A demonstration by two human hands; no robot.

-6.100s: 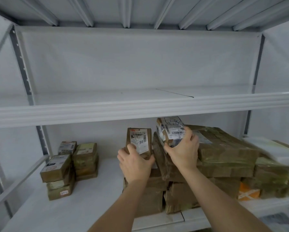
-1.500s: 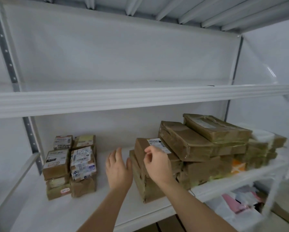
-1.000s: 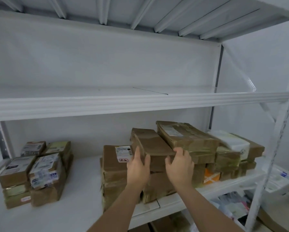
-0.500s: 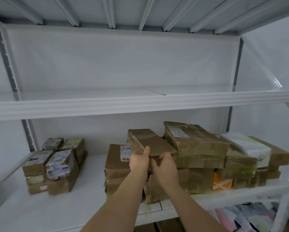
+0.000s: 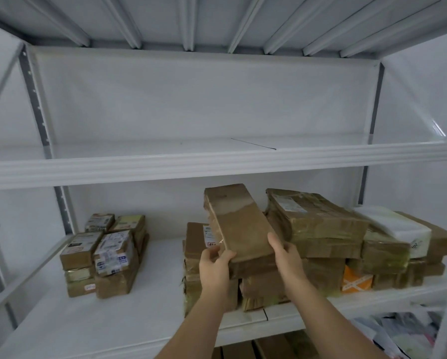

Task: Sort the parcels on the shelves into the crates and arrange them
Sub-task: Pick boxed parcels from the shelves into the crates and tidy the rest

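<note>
On the far left of the lower shelf [image 5: 144,314] stands a low cluster of small labelled parcels [image 5: 105,252], well apart from the hands, with a bare stretch of white shelf between it and the middle stack. Next comes the left hand [image 5: 215,265], its fingers curled round the near-left corner of a long brown parcel [image 5: 239,224], thumb on top. That parcel is the one in play: it lies tilted, near end low at the hands and far end raised toward the back wall, its long axis running away from the person and leaning slightly left. It sits atop the middle stack [image 5: 258,283], partly lifted (whether its far end touches anything below cannot be told). The right hand [image 5: 287,257] clasps the near-right edge, so the two hands stand apart at either side of the near end, about equally close. To the right, a broad taped parcel [image 5: 313,218] lies just beside it, leaving little sideways room there. The upper shelf lip [image 5: 217,165] hangs close above the raised far end, so I judge the free way out is toward the person. No crate shows.
</note>
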